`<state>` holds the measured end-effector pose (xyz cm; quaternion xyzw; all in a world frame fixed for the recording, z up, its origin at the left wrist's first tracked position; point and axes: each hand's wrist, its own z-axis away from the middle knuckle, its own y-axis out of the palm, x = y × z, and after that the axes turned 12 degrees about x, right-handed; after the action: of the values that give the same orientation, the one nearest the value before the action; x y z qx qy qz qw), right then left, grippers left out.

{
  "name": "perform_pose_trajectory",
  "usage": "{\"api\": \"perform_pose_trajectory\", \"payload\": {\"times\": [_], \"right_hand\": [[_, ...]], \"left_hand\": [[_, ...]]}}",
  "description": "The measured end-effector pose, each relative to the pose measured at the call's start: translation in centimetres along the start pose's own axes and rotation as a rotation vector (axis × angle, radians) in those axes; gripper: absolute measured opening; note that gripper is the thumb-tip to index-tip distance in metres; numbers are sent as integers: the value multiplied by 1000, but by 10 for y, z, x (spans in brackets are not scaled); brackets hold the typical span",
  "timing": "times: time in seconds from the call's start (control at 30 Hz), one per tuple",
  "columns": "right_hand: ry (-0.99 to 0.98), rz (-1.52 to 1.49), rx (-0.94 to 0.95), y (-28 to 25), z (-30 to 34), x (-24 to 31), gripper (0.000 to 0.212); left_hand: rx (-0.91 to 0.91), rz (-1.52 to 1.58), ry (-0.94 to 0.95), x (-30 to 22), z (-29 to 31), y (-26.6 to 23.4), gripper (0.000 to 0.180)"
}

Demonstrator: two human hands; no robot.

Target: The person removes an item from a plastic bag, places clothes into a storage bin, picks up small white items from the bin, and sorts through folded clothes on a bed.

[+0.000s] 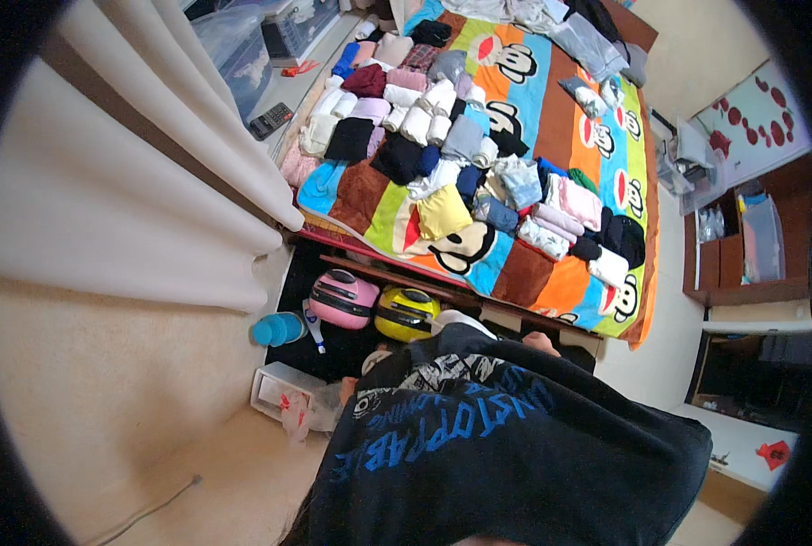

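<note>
A black shirt (515, 437) with blue lettering and a grey-white patterned patch is spread wide at the lower middle, covering most of my arms. Just past its upper edge shows my right hand (541, 343), closed on the fabric. At the shirt's left edge my left hand (348, 390) is partly visible, also gripping the cloth. Beyond the shirt is a bed (515, 282) with a colourful cartoon-print cover. Rows of folded clothes (415, 123) lie on it, with a yellow folded garment (443, 213) near the front edge.
Pink (343, 298) and yellow (406, 314) small cases stand by the bed, near a blue round container (278, 328) and a white box (283, 389) with plastic bags. A beige curtain (133, 164) hangs at left. A remote control (271, 120) lies on the ledge. Shelves (752, 237) stand at right.
</note>
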<state>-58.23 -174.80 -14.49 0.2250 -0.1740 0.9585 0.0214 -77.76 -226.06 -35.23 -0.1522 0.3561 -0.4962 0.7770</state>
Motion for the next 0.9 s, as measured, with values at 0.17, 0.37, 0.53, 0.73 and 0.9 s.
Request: {"api": "perform_pose_trajectory", "payload": {"times": [0.17,0.37,0.53,0.73,0.9], "right_hand": [[18,214,98,-4,-27,20,29],[-167,-89,-27,-24,-55,20,28],[-29,-177,2,-33,-65,4,26],[12,-398,-75,-52,-64,0,24],[34,-387,-106,-54,-66,-15,27]], "left_hand": [[-25,-136,124,12,-9,-26,17],[71,-171,123,-28,31,-59,18],[75,-248,188,-71,42,-74,20],[39,-272,331,-146,38,-73,22],[21,-279,468,-191,30,-80,25]]}}
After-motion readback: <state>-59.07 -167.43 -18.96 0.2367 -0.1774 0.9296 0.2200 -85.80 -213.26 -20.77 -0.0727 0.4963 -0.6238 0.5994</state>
